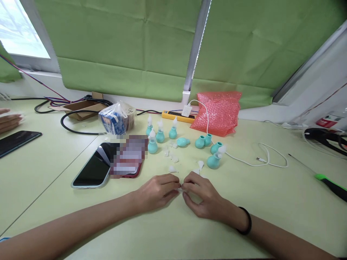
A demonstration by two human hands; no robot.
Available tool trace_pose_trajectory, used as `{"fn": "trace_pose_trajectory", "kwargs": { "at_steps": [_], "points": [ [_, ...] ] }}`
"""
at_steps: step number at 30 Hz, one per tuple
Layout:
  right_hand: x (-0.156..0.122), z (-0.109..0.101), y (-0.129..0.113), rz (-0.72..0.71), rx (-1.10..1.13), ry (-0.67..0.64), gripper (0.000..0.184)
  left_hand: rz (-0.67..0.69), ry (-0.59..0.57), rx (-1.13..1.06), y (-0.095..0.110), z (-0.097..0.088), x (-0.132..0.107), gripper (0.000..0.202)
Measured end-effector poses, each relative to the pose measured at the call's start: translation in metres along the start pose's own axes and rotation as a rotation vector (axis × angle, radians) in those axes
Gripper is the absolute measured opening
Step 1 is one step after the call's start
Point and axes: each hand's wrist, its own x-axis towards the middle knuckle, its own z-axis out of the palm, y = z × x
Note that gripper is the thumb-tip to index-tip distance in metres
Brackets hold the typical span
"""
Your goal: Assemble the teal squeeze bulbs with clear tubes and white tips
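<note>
My left hand (157, 191) and my right hand (202, 196) meet at the fingertips on the pale table (271, 202). Together they pinch a small clear tip (180, 188). Both hands are closed around it. Just beyond them lie several loose clear tips (172, 169). Farther back stand several teal rubber bulbs (152, 144), some with clear tips fitted, some without (200, 142). The nearest bulb (214, 160) lies tilted to the right of the loose tips.
Two phones (93, 168) lie to the left, one with a red case (127, 159). Behind are a pink bubble-wrap bag (219, 112), a yellow power strip (177, 115), a white cable (260, 159), a wrapped blue carton (115, 121) and a cardboard box. A green-handled tool (329, 184) lies right. Another person's hand (8, 121) rests far left.
</note>
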Motion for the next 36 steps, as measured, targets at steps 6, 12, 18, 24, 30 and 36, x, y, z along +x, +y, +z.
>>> {"fn": "trace_pose_trajectory", "kwargs": {
  "at_steps": [6,12,18,24,30,36],
  "points": [
    [-0.001,0.006,0.005,0.062,0.109,0.121,0.018,-0.030,0.015,-0.010,0.000,0.000,0.000,0.012],
    [-0.002,0.005,0.004,0.018,0.085,0.051,0.018,-0.053,0.052,-0.019,-0.001,0.002,-0.002,0.013],
    [-0.001,0.003,-0.001,0.041,0.021,-0.032,0.015,-0.036,0.030,-0.040,-0.001,0.002,-0.001,0.012],
    [-0.001,0.008,0.002,0.179,0.084,0.026,0.022,-0.007,0.070,-0.060,-0.001,0.001,0.000,0.010],
    [-0.003,0.012,0.006,0.234,0.204,0.125,0.015,-0.100,0.080,-0.069,0.004,-0.003,0.003,0.019],
    [0.000,0.008,0.005,0.164,0.082,0.066,0.004,-0.136,-0.001,-0.119,0.002,-0.002,0.003,0.020]
  ]
}}
